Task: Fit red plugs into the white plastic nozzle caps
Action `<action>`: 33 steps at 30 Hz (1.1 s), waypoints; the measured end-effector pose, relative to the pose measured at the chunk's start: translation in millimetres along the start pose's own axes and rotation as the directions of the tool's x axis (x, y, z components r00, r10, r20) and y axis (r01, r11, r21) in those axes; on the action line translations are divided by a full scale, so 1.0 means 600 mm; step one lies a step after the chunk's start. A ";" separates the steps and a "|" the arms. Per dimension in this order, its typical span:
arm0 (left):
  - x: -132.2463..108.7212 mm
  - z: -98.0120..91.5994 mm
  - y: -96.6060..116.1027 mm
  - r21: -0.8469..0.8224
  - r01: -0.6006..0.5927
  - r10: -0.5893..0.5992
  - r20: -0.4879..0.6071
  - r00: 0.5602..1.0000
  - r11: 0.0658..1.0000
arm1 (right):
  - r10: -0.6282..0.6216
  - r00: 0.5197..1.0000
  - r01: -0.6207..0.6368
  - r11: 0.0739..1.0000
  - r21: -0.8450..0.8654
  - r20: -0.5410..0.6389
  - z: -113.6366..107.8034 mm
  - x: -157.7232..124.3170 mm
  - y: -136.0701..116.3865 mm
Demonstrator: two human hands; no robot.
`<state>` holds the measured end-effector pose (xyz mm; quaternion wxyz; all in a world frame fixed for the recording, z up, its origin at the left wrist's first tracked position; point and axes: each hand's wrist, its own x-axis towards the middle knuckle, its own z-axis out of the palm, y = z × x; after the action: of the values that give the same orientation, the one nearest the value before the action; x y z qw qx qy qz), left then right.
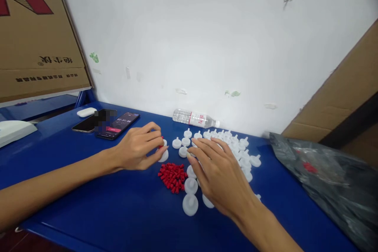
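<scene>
My left hand is curled above the table, thumb and fingers closed around a small red cap. Just beneath those fingertips are white round lids with nozzles; whether the red cap sits on one is hidden. My right hand reaches over the white lids, fingers extended and slightly apart, with its fingertips beside a white nozzle lid. It covers part of the group of white lids. Between the hands lies a pile of small red caps. Larger white lids are nearer to me.
A clear plastic bottle lies along the wall. Two phones and a white case are at the left of the blue table. A dark plastic bag covers the right side. Cardboard boxes stand on both sides.
</scene>
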<state>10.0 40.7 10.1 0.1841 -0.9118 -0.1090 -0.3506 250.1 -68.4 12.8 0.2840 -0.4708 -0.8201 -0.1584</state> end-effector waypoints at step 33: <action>0.006 0.005 0.003 -0.361 0.104 0.063 0.423 0.904 0.927 | 0.185 0.947 -0.176 0.983 -0.057 0.263 0.025 -0.018 0.023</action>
<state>14.8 40.4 9.9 -0.0255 -0.9831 -0.0872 -0.1588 261.6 -60.7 -6.0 0.1764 -0.5654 -0.8017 -0.0803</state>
